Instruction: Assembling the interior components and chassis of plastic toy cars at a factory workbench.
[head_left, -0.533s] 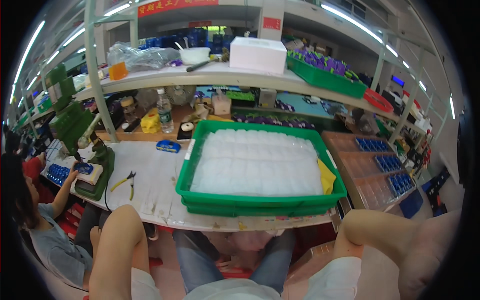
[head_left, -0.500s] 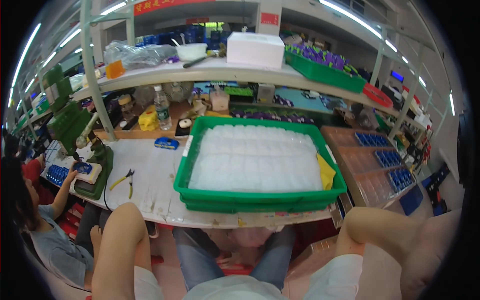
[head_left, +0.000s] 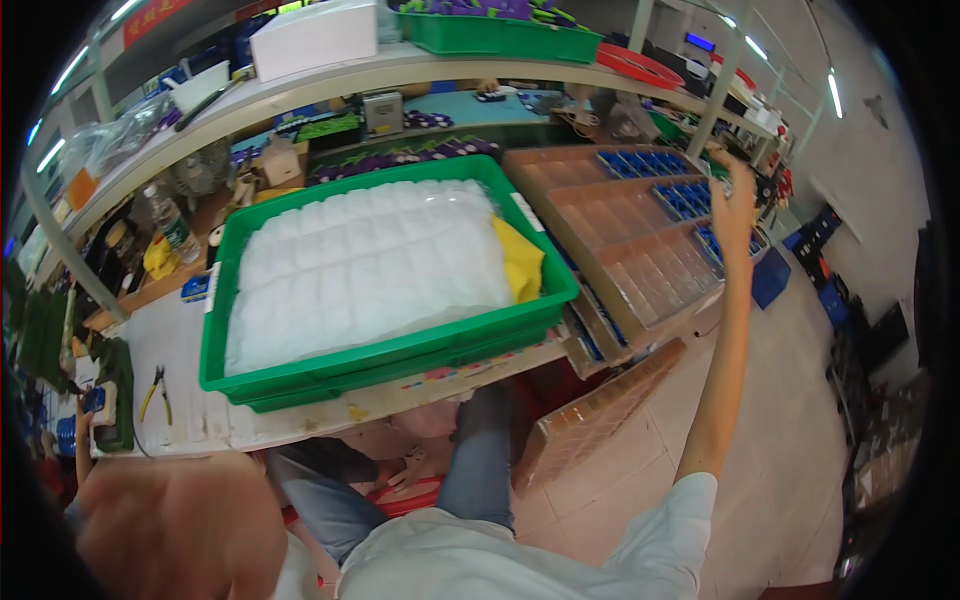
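The blue pieces (head_left: 682, 200) lie in the divided brown tray (head_left: 578, 205) on the right of the tabletop (head_left: 180, 345), in 3 groups inside the compartments at its right end. The right hand (head_left: 733, 190) is at this end, close beside the pieces; I cannot tell whether its fingers are apart, together or clamped on a piece. Just left of the tray, a large green bin (head_left: 400, 368) holds white padded rows (head_left: 370, 265) in clear plastic, with a yellow sheet (head_left: 520, 260) at their right side. The left hand or forearm (head_left: 180, 530) is a blur at the lower left, so its fingers I cannot tell. Above, on the shelf (head_left: 400, 78), 1 green container (head_left: 500, 38) carries purple and green pieces (head_left: 500, 10); near it stand a white box (head_left: 315, 45) and a white bowl (head_left: 200, 88).
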